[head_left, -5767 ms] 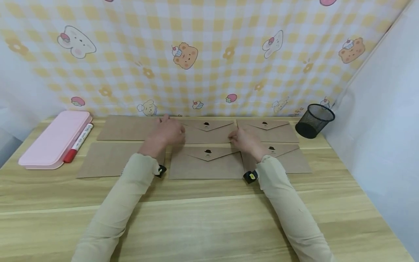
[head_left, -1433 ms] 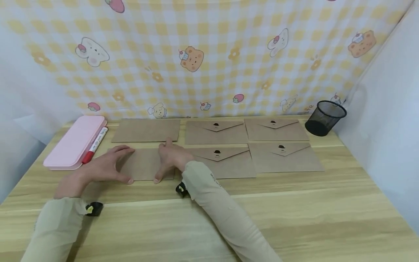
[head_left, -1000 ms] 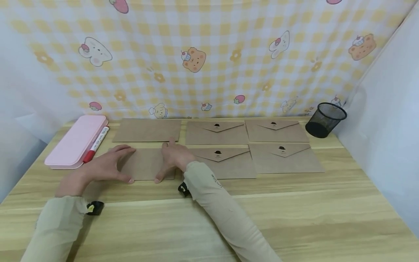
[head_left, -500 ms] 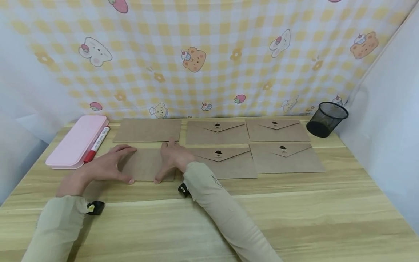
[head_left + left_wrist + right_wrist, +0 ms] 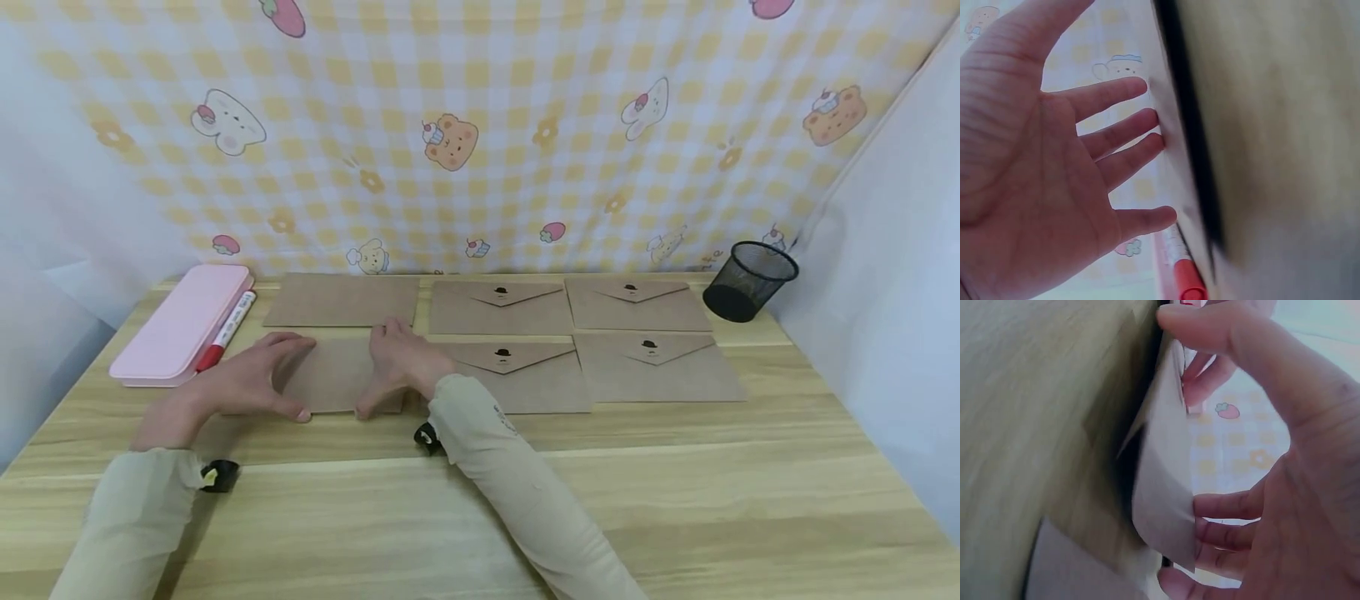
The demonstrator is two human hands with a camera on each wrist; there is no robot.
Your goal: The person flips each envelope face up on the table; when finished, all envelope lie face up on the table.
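Observation:
At the front left of two rows lies a plain brown envelope (image 5: 333, 379), its flap side not showing. My left hand (image 5: 240, 379) is spread over its left end, fingertips touching the paper. My right hand (image 5: 401, 362) rests at its right end, fingers on the surface and thumb by the near edge. In the right wrist view the envelope (image 5: 1169, 469) bows, with a dark gap under it. Behind it lies another plain envelope (image 5: 341, 300). The middle envelopes (image 5: 498, 315) and right-hand envelopes (image 5: 645, 312) show pointed flaps with a printed hat.
A pink case (image 5: 180, 325) and a red-capped marker (image 5: 227, 332) lie at the left. A black mesh pen holder (image 5: 750, 282) stands at the back right. A checked cloth (image 5: 495, 167) hangs behind the wooden table (image 5: 675, 500).
Several seconds ago both hands were at the back middle envelope; they have since moved left and forward to the front left envelope. Over the last second the hands have hardly moved.

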